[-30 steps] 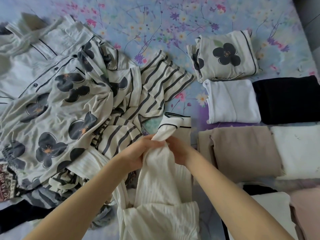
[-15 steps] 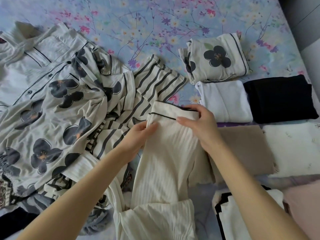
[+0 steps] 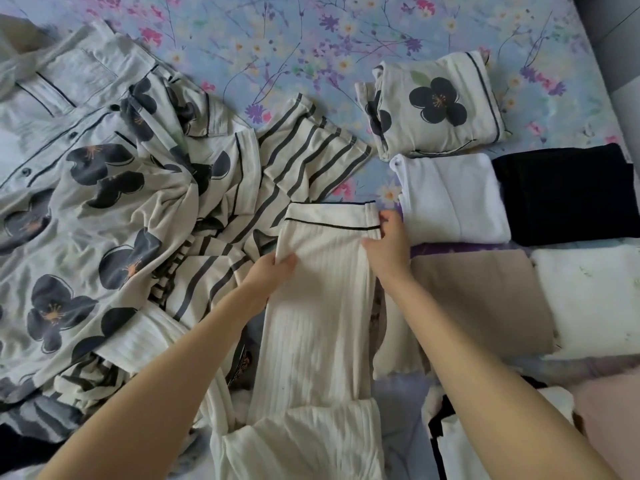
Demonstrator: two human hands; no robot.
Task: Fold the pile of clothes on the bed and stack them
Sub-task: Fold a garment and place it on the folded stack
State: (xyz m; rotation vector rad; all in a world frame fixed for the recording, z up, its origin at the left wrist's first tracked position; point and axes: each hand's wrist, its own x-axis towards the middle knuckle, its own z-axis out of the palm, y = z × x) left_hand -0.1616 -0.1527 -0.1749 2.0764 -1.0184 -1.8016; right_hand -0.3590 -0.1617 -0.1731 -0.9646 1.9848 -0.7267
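A cream ribbed garment (image 3: 318,306) with dark piping at its far end lies stretched out in front of me on the bed. My left hand (image 3: 268,271) pinches its left edge, thumb on top. My right hand (image 3: 386,245) grips the right edge near the piped end. To the left spreads the unfolded pile (image 3: 104,220): a grey flower-print shirt and a striped top (image 3: 277,168). Folded pieces sit to the right: a flower-print one (image 3: 436,105), a white one (image 3: 450,199), a black one (image 3: 568,195), a beige one (image 3: 485,299) and a cream one (image 3: 595,299).
The floral blue bedsheet (image 3: 277,46) shows bare at the far side. More folded items, white with black (image 3: 485,438) and pale pink (image 3: 616,417), lie at the lower right. A grey surface (image 3: 616,36) borders the bed at the top right.
The cream garment's end was bunched between both hands; now my hands have moved apart and forward, spreading it flat with the piped end laid out straight.
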